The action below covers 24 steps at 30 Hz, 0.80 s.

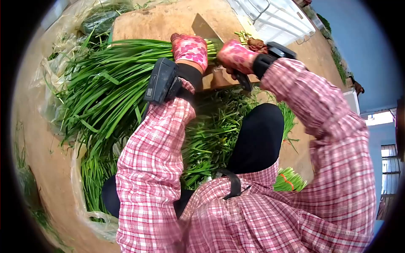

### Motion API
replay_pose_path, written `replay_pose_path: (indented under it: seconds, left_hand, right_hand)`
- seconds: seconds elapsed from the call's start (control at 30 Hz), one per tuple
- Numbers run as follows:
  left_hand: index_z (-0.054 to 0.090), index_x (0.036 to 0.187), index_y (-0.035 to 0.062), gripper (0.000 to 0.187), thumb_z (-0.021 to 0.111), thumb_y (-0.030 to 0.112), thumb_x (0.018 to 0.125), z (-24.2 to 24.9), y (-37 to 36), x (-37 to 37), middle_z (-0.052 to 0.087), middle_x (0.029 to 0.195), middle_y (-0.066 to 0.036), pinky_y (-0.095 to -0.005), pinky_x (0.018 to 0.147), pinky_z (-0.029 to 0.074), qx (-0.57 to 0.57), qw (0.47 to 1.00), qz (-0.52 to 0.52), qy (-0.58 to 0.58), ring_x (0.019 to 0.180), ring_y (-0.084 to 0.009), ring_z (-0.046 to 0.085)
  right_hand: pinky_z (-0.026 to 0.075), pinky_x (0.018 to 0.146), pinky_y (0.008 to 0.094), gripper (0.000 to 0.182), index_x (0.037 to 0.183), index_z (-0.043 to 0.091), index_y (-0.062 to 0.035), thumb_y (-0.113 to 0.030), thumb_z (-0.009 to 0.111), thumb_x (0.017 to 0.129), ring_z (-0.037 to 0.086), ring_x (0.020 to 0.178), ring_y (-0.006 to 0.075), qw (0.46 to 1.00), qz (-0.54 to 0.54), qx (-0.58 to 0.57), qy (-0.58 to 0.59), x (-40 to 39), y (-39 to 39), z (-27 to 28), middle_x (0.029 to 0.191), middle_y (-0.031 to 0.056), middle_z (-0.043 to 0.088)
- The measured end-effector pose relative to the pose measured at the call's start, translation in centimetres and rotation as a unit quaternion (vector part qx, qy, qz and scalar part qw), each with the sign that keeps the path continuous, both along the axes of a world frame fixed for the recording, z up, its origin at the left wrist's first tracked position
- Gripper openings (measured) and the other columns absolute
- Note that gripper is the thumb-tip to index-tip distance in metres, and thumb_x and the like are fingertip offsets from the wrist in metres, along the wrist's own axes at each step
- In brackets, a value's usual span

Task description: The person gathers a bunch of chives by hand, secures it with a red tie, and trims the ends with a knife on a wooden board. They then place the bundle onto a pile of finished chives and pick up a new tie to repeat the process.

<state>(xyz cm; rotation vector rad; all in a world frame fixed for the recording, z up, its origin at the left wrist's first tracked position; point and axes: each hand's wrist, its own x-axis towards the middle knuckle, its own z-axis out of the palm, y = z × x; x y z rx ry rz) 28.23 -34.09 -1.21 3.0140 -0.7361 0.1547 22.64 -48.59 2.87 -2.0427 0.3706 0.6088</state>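
Observation:
My left hand [190, 49], in a pink flowered glove, is closed around a thick bunch of garlic chives [122, 63] lying across the wooden board [147, 23]. The long green leaves fan out to the left and hang over the board's near edge. My right hand [237, 57], gloved alike, grips a cleaver [206, 28] by its black handle [243, 81]. The broad blade stands at the stalk ends, just right of my left hand. Whether the edge touches the stalks is hidden. Short cut stalk ends [242, 37] lie on the board beyond my right hand.
A white plastic crate [278, 19] stands at the back right. Loose greens [211, 139] are heaped below the board, between my legs. A tied bundle of chives [290, 180] lies on the floor at right. Clear plastic wrapping [48, 90] with greens lies at left.

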Motion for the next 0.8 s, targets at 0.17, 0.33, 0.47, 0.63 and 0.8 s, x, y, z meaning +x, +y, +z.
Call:
replay_pose_path:
  seconds: [0.17,0.33,0.47,0.63,0.8]
  left_hand:
    - [0.073,0.098,0.0162,0.019,0.061,0.022,0.085,0.8,0.1,-0.4,0.072,0.099,-0.004,-0.0429,0.087,0.042,-0.001,1.000,0.016,0.013,0.100,-0.0244,0.066]
    - [0.072,0.098,0.0168,0.022,0.065,0.025,0.079,0.7,-0.1,0.1,0.072,0.098,-0.006,-0.0437,0.086,0.044,0.006,1.000,0.009,0.023,0.096,-0.0254,0.067]
    - [0.069,0.101,0.0190,0.037,0.073,0.037,0.069,0.8,0.1,-0.1,0.071,0.100,-0.009,-0.0446,0.088,0.045,0.013,0.999,0.006,0.032,0.098,-0.0265,0.067]
    - [0.068,0.102,0.0168,0.052,0.079,0.043,0.059,2.1,0.6,-1.6,0.071,0.098,-0.009,-0.0461,0.088,0.045,-0.005,1.000,0.021,0.003,0.099,-0.0284,0.066]
    - [0.067,0.102,0.0156,0.057,0.083,0.043,0.055,1.6,0.3,-1.5,0.070,0.099,-0.009,-0.0465,0.088,0.045,-0.003,1.000,0.015,-0.003,0.099,-0.0295,0.065]
  right_hand:
    - [0.049,0.044,0.0376,0.020,0.083,0.055,-0.0062,-0.023,0.064,0.088,0.057,0.051,0.0204,0.998,0.050,-0.008,0.024,-0.5,-1.0,0.1,0.061,0.0049,0.053]
    - [0.050,0.045,0.0374,0.010,0.067,0.061,0.0019,-0.003,0.057,0.075,0.060,0.047,0.0229,0.986,0.163,-0.033,-0.033,1.8,-1.7,-1.1,0.057,0.0122,0.058]
    - [0.051,0.048,0.0354,0.008,0.071,0.065,0.0012,-0.005,0.060,0.072,0.063,0.051,0.0238,0.836,0.370,-0.295,-0.277,3.7,-3.3,-4.8,0.061,0.0139,0.061]
    - [0.043,0.037,0.0331,0.024,0.074,0.057,0.0017,-0.019,0.057,0.087,0.052,0.040,0.0200,0.991,-0.057,-0.056,-0.108,-1.7,-3.3,-0.5,0.054,0.0068,0.051]
    - [0.044,0.038,0.0325,0.028,0.071,0.057,0.0014,-0.021,0.057,0.088,0.055,0.041,0.0196,0.990,-0.002,0.040,-0.138,-5.2,-3.9,-0.6,0.054,0.0069,0.054]
